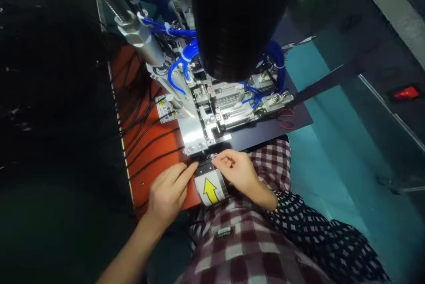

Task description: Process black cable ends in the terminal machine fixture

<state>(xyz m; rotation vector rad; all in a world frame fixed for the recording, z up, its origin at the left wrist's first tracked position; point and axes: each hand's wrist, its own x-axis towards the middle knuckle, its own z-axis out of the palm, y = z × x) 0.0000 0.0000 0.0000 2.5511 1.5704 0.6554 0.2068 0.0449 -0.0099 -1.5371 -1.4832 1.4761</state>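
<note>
My left hand point(168, 191) rests at the left side of a small black fixture point(205, 167) at the front of a metal machine point(221, 109). Its fingers are closed, with the fingertips at the fixture's edge; whatever is in them is hidden. On the other side, my right hand point(238, 169) pinches thumb and forefinger together at the fixture. A tiny shiny bit shows at those fingertips, too small to name. Just below the fixture is a white label with a yellow arrow point(210, 190).
Several thin black cables point(149, 142) lie across the orange surface point(134, 84) at left. Blue air tubes point(191, 51) run over the machine. A dark cylinder point(232, 22) hangs overhead. Red wire loops point(286, 120) lie on the dark plate point(265, 135) at right.
</note>
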